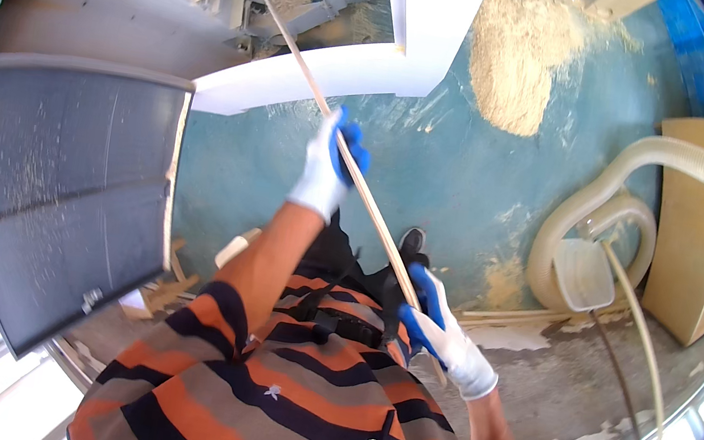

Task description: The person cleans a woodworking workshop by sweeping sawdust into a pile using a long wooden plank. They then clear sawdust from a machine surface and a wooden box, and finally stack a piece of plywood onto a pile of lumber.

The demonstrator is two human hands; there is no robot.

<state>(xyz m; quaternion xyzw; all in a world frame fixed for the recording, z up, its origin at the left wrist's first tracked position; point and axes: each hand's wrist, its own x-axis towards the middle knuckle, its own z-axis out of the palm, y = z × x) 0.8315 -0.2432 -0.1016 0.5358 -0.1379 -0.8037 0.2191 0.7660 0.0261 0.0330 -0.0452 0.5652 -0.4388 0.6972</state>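
A long, thin strip of pale wood (375, 216) runs slantwise across my body, from the machine opening at the upper left down past my right hip. My left hand (329, 163), in a white glove with blue palm and fingers, is closed round its middle. Nearer its lower end, my right hand (448, 333) in a matching glove grips the strip between thumb and fingers. The far tip of the wood reaches over the dusty machine interior (301, 6). Whether it is one strip or two pressed together, I cannot tell.
A dark hinged panel (67, 198) stands at the left, beside the white machine housing (435, 47). Sawdust (513, 63) is heaped on the green floor ahead. To the right lie a coiled ribbed hose (547, 238), a whitish shovel (585, 275) and a wooden box (688, 231).
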